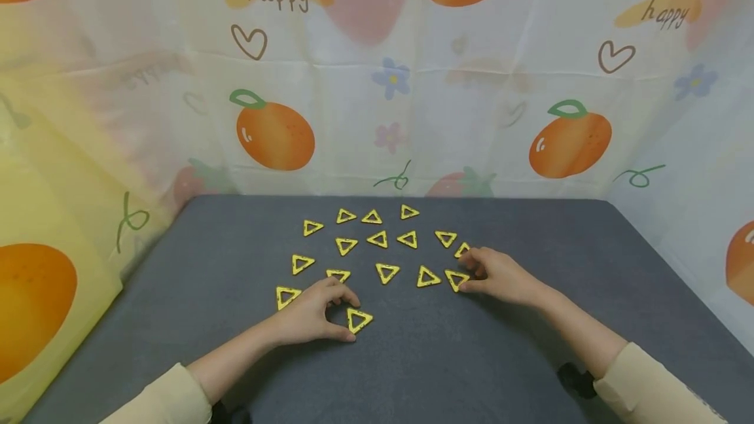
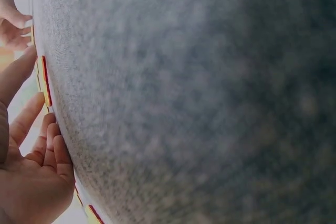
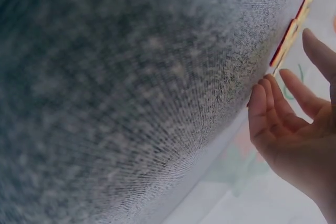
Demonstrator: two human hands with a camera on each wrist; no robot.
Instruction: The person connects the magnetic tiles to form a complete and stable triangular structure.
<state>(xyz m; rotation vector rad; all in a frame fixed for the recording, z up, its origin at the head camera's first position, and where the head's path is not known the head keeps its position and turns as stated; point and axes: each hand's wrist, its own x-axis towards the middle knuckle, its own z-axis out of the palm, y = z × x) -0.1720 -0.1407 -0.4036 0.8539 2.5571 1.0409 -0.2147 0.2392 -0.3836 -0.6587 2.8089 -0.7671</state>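
Yellow, flat, open-centred triangle (image 1: 362, 324) lies on the dark grey table (image 1: 406, 378), between thumb and forefinger of the person's left hand (image 1: 312, 316). Those two arch apart about it, thumb tip at its near corner; from here I cannot tell whether they pinch. Low down, the piece shows a red edge along its underside.

Right hand (image 1: 496, 272), farther off: fingers loosely bent, thumb spread from forefinger. Thumb tip at the edge of a second yellow triangle (image 1: 451, 281); forefinger beside a partly covered third triangle (image 1: 459, 250).

Beyond and between the hands, more yellow triangles (image 1: 382, 275) lie scattered, pointing various ways. Cream sleeves (image 1: 173, 394) at both forearms. Behind the table, white cloth (image 1: 448, 136) printed with oranges, hearts, flowers.
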